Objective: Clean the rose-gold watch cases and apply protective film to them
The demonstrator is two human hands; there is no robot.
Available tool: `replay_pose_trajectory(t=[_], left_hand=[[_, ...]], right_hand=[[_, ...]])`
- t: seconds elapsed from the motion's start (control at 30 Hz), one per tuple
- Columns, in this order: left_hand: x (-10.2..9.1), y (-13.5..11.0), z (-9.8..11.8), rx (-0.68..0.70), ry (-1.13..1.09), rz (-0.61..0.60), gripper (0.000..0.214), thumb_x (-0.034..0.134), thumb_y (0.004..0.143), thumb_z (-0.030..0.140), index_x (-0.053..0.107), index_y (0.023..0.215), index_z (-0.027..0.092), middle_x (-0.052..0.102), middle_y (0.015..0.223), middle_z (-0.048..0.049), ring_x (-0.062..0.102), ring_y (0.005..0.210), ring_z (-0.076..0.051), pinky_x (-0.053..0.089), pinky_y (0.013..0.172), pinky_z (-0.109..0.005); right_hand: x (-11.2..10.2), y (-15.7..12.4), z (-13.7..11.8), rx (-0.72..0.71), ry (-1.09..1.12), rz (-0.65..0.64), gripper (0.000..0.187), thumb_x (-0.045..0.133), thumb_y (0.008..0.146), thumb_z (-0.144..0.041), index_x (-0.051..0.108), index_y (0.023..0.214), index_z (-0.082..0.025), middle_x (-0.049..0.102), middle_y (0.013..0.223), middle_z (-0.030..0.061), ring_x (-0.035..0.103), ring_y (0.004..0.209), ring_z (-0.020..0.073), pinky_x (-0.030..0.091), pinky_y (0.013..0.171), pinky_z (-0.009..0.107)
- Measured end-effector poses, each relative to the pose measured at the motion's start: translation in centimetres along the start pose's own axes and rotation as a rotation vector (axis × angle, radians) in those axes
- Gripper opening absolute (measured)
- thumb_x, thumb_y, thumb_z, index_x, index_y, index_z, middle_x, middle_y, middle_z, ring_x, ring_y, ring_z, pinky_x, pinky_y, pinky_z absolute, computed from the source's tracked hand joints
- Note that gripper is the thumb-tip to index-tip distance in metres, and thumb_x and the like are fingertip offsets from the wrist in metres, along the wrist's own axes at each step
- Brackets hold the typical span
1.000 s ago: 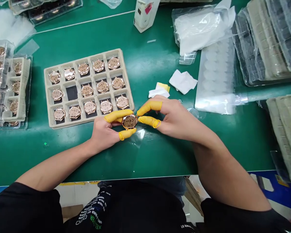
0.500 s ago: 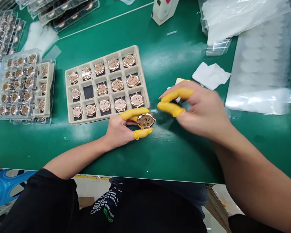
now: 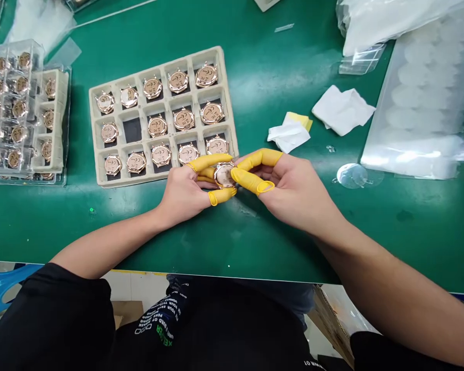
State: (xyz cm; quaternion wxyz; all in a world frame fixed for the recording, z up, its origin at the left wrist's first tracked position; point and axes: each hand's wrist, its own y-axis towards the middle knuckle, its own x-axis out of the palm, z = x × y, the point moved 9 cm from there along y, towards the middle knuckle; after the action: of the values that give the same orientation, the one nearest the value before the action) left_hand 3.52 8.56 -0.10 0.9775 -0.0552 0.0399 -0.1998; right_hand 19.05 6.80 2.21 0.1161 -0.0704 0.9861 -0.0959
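Observation:
Between the thumb and fingers of my left hand (image 3: pixel 189 188) is a rose-gold watch case (image 3: pixel 223 174), its printed back turned up. My right hand (image 3: pixel 290 185) is closed at the right edge of the same case, with the thumb over part of the back; whether a thin film lies under it I cannot tell. Yellow finger cots cover the working fingers of both hands. Just behind them lies a beige compartment tray (image 3: pixel 163 69) of similar watch cases, backs up. One compartment in its middle row shows only a dark pad (image 3: pixel 132 130).
Stacked trays of watch cases (image 3: pixel 19 108) stand at the left. To the right lie a crumpled white wipe (image 3: pixel 342 109), another wipe (image 3: pixel 289 134) on a yellow piece, clear round films (image 3: pixel 351 175) and a sheet of round films (image 3: pixel 417 113). A blue stool (image 3: pixel 7 288) is below the table edge.
My right hand has come left and down from beside the wipes onto the watch case in my left hand. The view has shifted slightly, and the round films on the right now show.

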Motion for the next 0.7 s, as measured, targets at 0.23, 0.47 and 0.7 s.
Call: replay_pose_trajectory(t=[0.23,0.47,0.7], left_hand=[[-0.01,0.01,0.44,0.019,0.0,0.012,0.059,0.092,0.069,0.025,0.078,0.125,0.015,0.085,0.098,-0.0036,0.084,0.09,-0.019,0.071,0.08,-0.024],[0.11,-0.04,0.19,-0.011,-0.026,0.008,0.06,0.094,0.068,0.025,0.077,0.125,0.016,0.085,0.098,-0.0031,0.084,0.09,-0.019,0.072,0.082,-0.025],[0.15,-0.06,0.27,-0.001,-0.009,0.01,0.058,0.093,0.069,0.024,0.077,0.124,0.017,0.084,0.096,-0.0016,0.083,0.087,-0.018,0.072,0.08,-0.024]], right_hand=[[0.02,0.05,-0.01,-0.006,0.001,0.033,0.043,0.082,0.084,-0.067,0.073,0.089,-0.025,0.08,0.101,0.0083,0.077,0.091,0.0277,0.067,0.087,0.047],[-0.01,-0.08,0.13,-0.014,0.034,0.08,0.041,0.085,0.081,-0.065,0.074,0.09,-0.026,0.08,0.1,0.007,0.077,0.092,0.0276,0.067,0.087,0.047],[0.22,-0.23,0.22,-0.012,0.006,0.054,0.035,0.083,0.086,-0.06,0.074,0.093,-0.027,0.08,0.102,0.0073,0.077,0.096,0.0289,0.067,0.089,0.048]])
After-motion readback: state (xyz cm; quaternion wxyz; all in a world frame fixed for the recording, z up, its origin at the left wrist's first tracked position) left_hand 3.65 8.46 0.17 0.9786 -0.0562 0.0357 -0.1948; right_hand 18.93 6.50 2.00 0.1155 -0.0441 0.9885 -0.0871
